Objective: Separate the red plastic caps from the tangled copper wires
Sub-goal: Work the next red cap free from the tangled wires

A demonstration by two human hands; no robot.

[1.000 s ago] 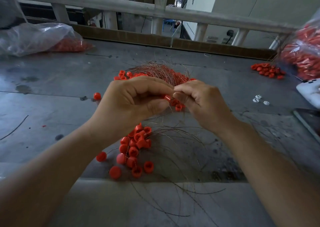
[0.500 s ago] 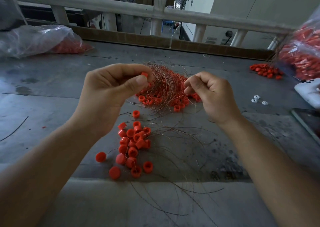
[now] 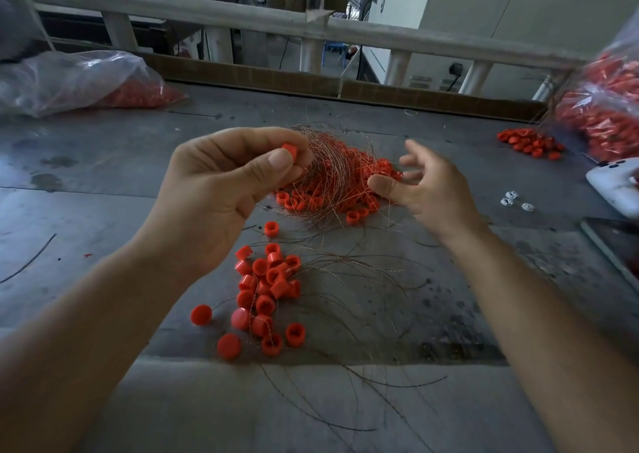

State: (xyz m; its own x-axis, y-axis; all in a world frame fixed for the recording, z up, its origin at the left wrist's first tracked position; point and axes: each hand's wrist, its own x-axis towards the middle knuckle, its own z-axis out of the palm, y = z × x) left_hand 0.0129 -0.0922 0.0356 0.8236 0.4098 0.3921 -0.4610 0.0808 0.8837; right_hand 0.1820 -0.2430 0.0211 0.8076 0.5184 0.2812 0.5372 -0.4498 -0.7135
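Observation:
My left hand (image 3: 221, 189) is raised above the grey table (image 3: 103, 162) and pinches one red cap (image 3: 289, 150) between thumb and fingertips. Just behind it lies the tangle of copper wires (image 3: 332, 165) with several red caps (image 3: 321, 200) caught in it. My right hand (image 3: 428, 186) hovers at the right side of the tangle with fingers spread and nothing in it. A pile of loose red caps (image 3: 266, 290) lies nearer to me, beside several loose copper strands (image 3: 352, 297).
A clear bag of red caps (image 3: 79, 82) lies at the back left. A fuller bag (image 3: 608, 106) stands at the right edge with a small heap of caps (image 3: 529, 141) before it. A white device (image 3: 615, 183), a dark tablet (image 3: 615, 248) and white bits (image 3: 515, 202) lie right.
My hands drew apart from one pinch point. The left hand lifted a red cap up and left. The right hand's fingers, curled half a second ago, have spread.

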